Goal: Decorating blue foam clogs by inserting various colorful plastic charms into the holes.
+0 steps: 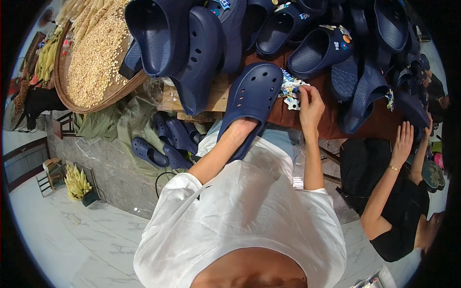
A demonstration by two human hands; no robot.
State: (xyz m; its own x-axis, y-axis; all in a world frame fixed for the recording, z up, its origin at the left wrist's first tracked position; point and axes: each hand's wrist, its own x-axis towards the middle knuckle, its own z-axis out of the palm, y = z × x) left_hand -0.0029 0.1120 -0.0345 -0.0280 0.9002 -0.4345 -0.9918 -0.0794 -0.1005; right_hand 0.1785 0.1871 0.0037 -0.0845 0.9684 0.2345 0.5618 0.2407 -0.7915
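Note:
A navy clog (252,89) with round holes in its upper is upright in front of me, sole toward my lap. My left hand (244,126) is pushed into its foot opening and holds it from inside; the fingers are hidden. Just right of the clog's toe lies a small heap of colourful shoe charms (292,91), mostly white, blue and yellow. My right hand (312,103) reaches the heap's right edge, thumb and forefinger pinched together on what looks like one charm. That piece is mostly covered by the fingertips.
More navy clogs (201,53) crowd the table, several with charms on them (319,50). A round woven tray (98,62) of pale kernels stands at the far left. Other clogs (173,137) lie lower left. At the right, a person in black (394,192) handles a clog.

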